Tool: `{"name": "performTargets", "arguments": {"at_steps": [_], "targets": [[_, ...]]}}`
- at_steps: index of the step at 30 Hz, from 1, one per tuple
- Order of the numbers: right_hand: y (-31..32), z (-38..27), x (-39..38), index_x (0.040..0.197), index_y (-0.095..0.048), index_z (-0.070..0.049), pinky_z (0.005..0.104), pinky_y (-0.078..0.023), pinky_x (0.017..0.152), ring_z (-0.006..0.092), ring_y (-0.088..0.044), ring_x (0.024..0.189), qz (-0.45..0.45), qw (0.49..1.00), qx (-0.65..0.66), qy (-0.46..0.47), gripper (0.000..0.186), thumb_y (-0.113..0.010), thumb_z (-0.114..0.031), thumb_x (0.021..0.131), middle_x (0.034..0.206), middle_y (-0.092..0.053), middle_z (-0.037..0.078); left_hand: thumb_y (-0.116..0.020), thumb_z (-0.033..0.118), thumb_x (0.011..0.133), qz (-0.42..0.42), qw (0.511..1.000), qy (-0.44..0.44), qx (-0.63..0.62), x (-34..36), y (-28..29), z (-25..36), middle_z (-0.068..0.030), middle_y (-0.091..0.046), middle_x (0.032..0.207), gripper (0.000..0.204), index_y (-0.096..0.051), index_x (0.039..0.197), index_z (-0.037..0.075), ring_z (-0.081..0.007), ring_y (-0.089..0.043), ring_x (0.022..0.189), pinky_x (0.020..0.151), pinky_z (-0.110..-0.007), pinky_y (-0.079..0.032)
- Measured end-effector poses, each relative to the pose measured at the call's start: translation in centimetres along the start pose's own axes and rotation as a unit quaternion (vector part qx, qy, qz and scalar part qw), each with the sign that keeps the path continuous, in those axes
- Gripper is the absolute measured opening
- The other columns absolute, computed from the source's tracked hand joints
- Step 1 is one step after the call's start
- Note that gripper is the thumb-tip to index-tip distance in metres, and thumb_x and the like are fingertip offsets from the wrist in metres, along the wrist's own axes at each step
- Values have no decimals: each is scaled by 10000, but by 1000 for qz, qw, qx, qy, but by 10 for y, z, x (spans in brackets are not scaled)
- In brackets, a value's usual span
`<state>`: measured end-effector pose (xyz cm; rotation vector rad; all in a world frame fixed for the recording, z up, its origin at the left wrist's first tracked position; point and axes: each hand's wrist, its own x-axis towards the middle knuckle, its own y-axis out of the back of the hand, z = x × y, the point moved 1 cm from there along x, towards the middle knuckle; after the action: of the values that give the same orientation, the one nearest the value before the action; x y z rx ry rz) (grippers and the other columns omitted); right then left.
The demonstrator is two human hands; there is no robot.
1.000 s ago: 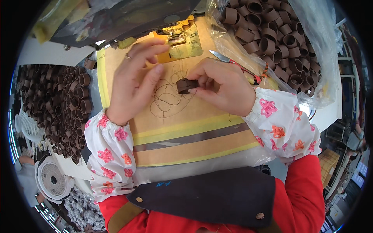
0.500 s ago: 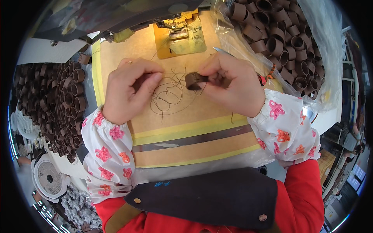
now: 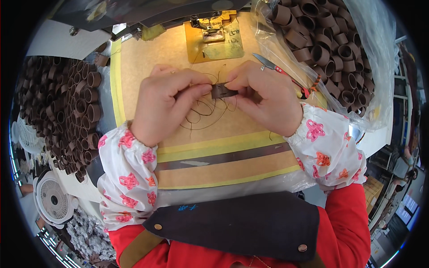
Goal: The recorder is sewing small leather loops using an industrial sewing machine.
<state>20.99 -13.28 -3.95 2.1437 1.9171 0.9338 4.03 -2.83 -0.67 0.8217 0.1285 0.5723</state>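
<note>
Between my two hands a short brown band loop (image 3: pixel 222 92) is held up over the tan work surface (image 3: pixel 210 143). My right hand (image 3: pixel 270 98) is closed, pinching the loop's right side between thumb and finger. My left hand (image 3: pixel 172 100) is closed too, its thumb and fingertip at the loop's left edge; whether a thread is also in that pinch is hidden. Loose dark thread (image 3: pixel 201 117) hangs in curls from the loop and lies on the surface below. Red-handled scissors (image 3: pixel 286 73) with a pointed blade lie just beyond my right hand.
A sewing machine's lit needle area and yellowish plate (image 3: pixel 214 49) stand ahead, under the dark machine body (image 3: pixel 147 15). Many brown loops (image 3: pixel 67 116) are heaped at left; another heap (image 3: pixel 333 53) fills a clear plastic bag (image 3: pixel 380 89) at right. A white fan (image 3: pixel 54 200) stands lower left.
My left hand has moved right, from holding a thread apart from the loop to the loop's left edge. The loop has turned and looks flatter, and the thread curls have drawn in.
</note>
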Motion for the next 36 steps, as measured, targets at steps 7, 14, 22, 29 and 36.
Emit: {"name": "performTargets", "arguments": {"at_steps": [7,14,22,29,36], "targets": [[3,2,-2,792,-563,-23,245,-439,492,147,-555,564,19,998,-26,52,197,-717,-25,669,823,-601,51,-634,55,779,-156,932,39,-324,-7,36,-18,-58,-587,717,92,-624,736,-25,-115,-492,619,595,-224,-386],[8,3,-2,797,-565,-24,253,-436,505,155,-561,582,11,999,-38,31,200,-714,-22,664,837,-601,48,-653,137,796,-182,914,30,-362,-5,36,-19,-24,-524,661,181,-605,679,7,-80,-428,569,513,-216,-335],[6,-3,-2,823,-495,-29,342,-454,551,269,-581,692,4,996,-20,82,198,-643,-4,695,813,-547,85,-605,146,835,-129,963,232,-50,-2,61,-8,25,-508,601,184,-600,733,-7,-22,-408,522,473,-194,-310],[5,-3,-3,816,-543,-27,294,-465,561,225,-581,668,-1,992,-45,120,156,-626,31,697,842,-581,80,-638,92,769,-34,987,117,101,0,49,-8,-16,-574,596,114,-630,792,-20,-36,-422,487,454,-202,-332],[6,0,-1,871,-557,-38,242,-429,529,127,-536,603,-33,995,67,-63,201,-624,31,694,759,-556,44,-627,78,770,-65,988,105,90,8,43,11,-72,-603,714,150,-630,900,2,-113,-508,571,521,-236,-398]]}}
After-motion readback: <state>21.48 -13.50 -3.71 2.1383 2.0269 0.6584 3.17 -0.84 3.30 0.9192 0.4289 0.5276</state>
